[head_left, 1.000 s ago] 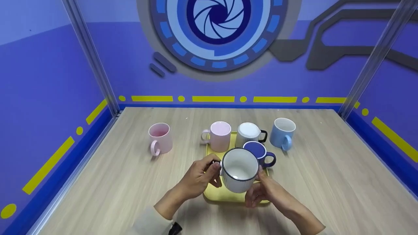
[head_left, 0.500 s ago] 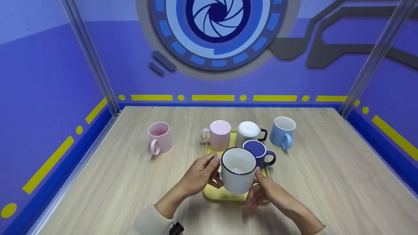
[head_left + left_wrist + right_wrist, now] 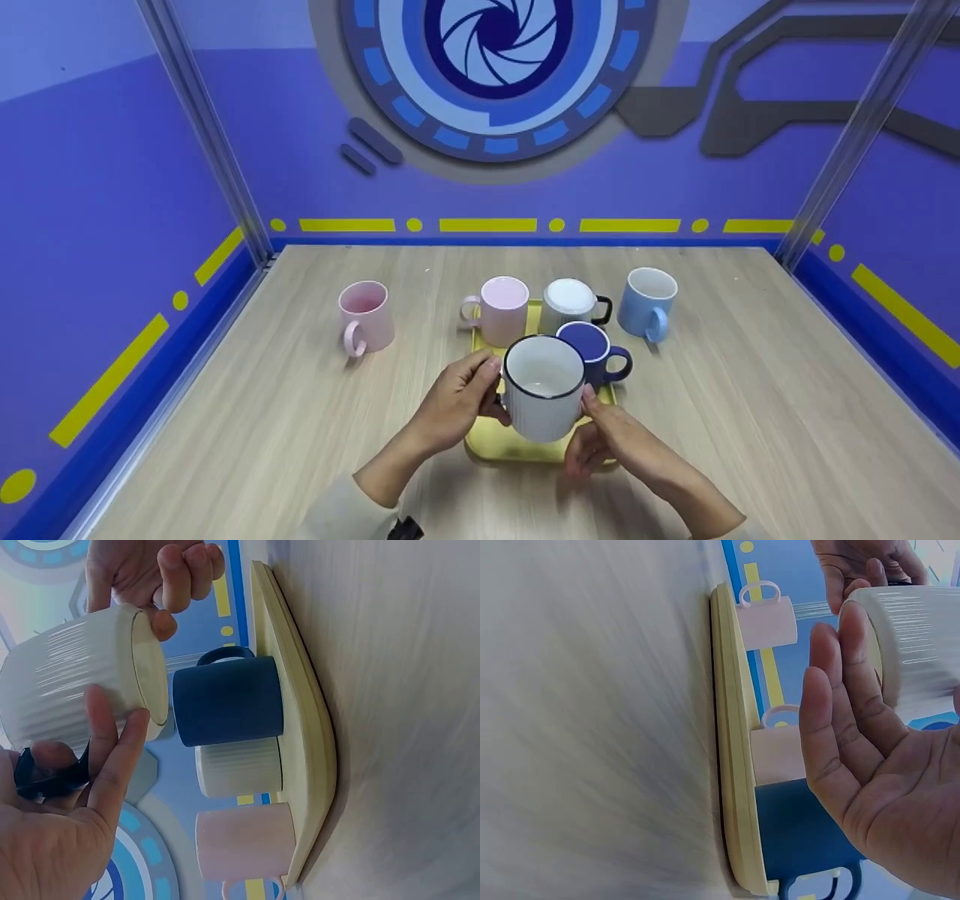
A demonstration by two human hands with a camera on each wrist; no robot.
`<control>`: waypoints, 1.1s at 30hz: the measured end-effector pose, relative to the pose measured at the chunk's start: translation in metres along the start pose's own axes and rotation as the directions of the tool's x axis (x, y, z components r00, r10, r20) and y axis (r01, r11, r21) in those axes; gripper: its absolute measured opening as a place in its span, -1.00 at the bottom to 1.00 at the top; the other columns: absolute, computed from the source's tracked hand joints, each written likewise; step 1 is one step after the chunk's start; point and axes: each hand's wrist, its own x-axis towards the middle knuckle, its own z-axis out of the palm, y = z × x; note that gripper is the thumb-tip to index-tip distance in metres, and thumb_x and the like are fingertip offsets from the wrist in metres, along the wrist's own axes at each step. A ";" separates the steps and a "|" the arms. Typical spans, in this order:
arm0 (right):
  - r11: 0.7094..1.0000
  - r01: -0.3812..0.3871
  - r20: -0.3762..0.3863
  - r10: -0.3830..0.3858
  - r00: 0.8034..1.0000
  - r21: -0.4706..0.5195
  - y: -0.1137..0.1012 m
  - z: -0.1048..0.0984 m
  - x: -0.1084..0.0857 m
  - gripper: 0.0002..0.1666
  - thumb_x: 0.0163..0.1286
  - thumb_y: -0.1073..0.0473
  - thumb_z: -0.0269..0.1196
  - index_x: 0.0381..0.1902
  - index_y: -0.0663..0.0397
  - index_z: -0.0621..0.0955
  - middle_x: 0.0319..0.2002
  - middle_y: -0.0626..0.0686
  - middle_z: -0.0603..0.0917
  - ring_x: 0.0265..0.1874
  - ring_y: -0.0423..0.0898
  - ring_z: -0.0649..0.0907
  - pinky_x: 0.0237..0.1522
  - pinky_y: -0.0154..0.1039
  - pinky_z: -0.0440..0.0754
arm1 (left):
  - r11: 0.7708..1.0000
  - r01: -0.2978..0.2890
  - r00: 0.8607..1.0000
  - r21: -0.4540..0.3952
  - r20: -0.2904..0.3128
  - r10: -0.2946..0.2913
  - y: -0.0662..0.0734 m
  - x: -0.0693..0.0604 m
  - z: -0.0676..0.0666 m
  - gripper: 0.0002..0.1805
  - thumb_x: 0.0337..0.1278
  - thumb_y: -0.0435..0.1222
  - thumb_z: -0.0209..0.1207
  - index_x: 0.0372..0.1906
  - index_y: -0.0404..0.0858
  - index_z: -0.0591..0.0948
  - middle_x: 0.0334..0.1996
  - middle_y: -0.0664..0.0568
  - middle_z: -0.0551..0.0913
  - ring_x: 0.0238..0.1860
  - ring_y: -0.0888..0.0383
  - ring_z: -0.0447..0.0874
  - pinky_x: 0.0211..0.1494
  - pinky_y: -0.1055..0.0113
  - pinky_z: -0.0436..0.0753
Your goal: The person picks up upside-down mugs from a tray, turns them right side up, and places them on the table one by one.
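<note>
A white ribbed mug (image 3: 541, 416) with a dark rim is held above the tray, its mouth up and tilted toward the head camera. My left hand (image 3: 454, 401) grips it by the black handle (image 3: 45, 784), two fingertips lying on the ribbed wall. On the other side my right hand (image 3: 619, 435) steadies it: the thumb is at the wall and a fingertip touches the base, as the right wrist view shows. Below lies a yellow tray (image 3: 517, 450). On it stand a navy mug (image 3: 598, 367), a pink mug (image 3: 504, 322) and a second white ribbed mug (image 3: 559, 322), all seemingly base up.
Left of the tray, another pink mug (image 3: 375, 330) stands upright on the wooden table (image 3: 247, 420). A light blue mug (image 3: 637, 315) stands upright to the right of the tray. Blue patterned panels (image 3: 480, 195) and metal posts (image 3: 202, 120) enclose the table.
The held mug has shifted slightly left and stands a little more upright, showing more of its ribbed wall. Both hands keep hold; the handle is now more hidden behind the left fingers.
</note>
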 end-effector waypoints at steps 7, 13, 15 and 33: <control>0.999 0.016 -0.022 -0.015 1.000 0.042 0.002 -0.005 -0.002 -0.20 0.73 -0.26 -0.43 -0.04 0.32 0.48 -0.40 0.10 0.79 -0.41 -0.08 0.76 -0.28 -0.15 0.77 | 1.000 -0.002 1.000 0.004 -0.028 0.002 -0.002 -0.002 -0.002 -0.47 0.69 -0.09 -0.12 -0.20 -0.58 0.36 -0.52 0.02 0.35 -0.50 0.17 0.57 -0.23 0.16 0.81; 0.998 0.002 -0.082 0.004 0.997 0.064 0.006 -0.016 -0.008 -0.25 0.73 -0.24 -0.34 -0.01 0.35 0.46 -0.36 0.10 0.78 -0.38 -0.09 0.77 -0.28 -0.15 0.78 | 1.000 -0.017 0.999 -0.015 -0.052 0.016 -0.003 -0.002 -0.004 -0.48 0.69 -0.12 -0.11 -0.19 -0.61 0.34 -0.53 0.03 0.33 -0.50 0.15 0.55 -0.26 0.20 0.80; 0.998 -0.022 -0.124 0.030 0.992 0.062 0.006 -0.021 -0.011 -0.32 0.73 -0.22 -0.25 0.00 0.33 0.47 -0.35 0.08 0.76 -0.36 -0.07 0.78 -0.28 -0.15 0.78 | 1.000 -0.020 0.998 -0.013 -0.059 0.019 -0.003 -0.002 -0.005 -0.49 0.69 -0.13 -0.11 -0.20 -0.60 0.34 -0.54 0.02 0.33 -0.51 0.17 0.55 -0.26 0.20 0.80; 0.986 -0.143 -0.391 0.098 0.915 -0.088 0.028 -0.037 -0.020 -0.59 0.56 0.18 0.18 0.19 0.37 0.42 -0.36 0.09 0.57 -0.54 -0.10 0.60 -0.53 -0.26 0.65 | 0.999 -0.021 0.998 -0.028 -0.066 0.019 -0.006 -0.003 -0.009 -0.49 0.69 -0.13 -0.11 -0.23 -0.59 0.34 -0.53 0.02 0.30 -0.49 0.16 0.44 -0.28 0.24 0.79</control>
